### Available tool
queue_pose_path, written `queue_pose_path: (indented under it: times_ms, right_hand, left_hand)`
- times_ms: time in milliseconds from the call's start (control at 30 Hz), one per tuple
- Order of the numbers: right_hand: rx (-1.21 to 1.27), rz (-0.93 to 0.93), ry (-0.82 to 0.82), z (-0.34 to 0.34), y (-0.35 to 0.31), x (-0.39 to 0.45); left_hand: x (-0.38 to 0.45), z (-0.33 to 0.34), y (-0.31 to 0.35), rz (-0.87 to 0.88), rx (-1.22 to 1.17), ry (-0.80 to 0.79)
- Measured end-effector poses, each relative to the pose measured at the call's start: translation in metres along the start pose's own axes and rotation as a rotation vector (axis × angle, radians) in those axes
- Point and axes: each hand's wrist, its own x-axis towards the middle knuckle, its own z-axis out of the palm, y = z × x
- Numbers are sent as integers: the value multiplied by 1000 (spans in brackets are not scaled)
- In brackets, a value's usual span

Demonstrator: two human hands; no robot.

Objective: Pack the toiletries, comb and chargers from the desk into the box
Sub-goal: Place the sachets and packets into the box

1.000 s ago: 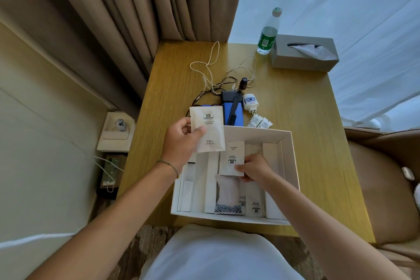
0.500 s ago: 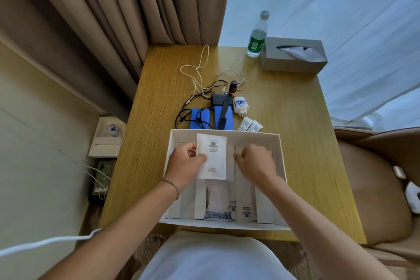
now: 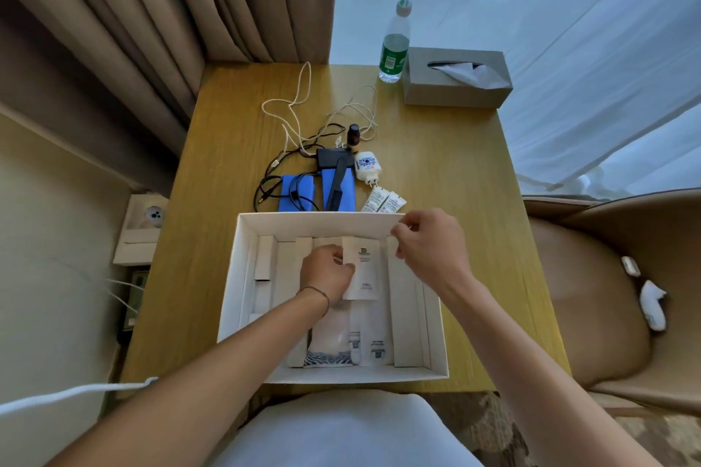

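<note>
Wooden bench (image 3: 447,171) was seen carrying a white box (image 3: 231,288) at its near edge, open at the top, with white sachets and small cartons lying inside. A grey tissue box (image 3: 451,91) and a green-labelled water bottle (image 3: 394,49) were noted at the far edge. Beyond the box's far wall were recorded two blue packs (image 3: 297,193), a black comb (image 3: 337,186) lying across one of them, a black charger (image 3: 330,156) with tangled cables, a white plug charger (image 3: 366,167), a small dark bottle (image 3: 353,133) and two small tubes (image 3: 383,200). Left hand (image 3: 328,273) was placed inside the box, fingers curled round the left edge of a white sachet (image 3: 364,271). Right hand (image 3: 426,244) was held over the box's far right corner, fingers loosely curled; a grip could not be told
</note>
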Motion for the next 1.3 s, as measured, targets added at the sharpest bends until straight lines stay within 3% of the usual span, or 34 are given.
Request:
queue_pose_path:
  times_ms: [267, 533, 767, 967, 1300]
  right_hand:
    - [28, -8, -17, -5, 2, 5]
    - [35, -62, 54, -39, 1, 42]
    - [-56, -194, -181, -25, 16, 102]
    - [-373, -311, -456, 19, 32, 143]
    - [-770, -636, -463, 36, 60, 170]
  left_hand:
    - [7, 19, 12, 129, 288, 54]
    - [-11, -19, 34, 304, 405, 135]
    - [-32, -62, 68, 420, 230, 197]
    - [-21, -70, 90, 402, 155, 207]
    - [10, -68, 108, 302, 245, 208]
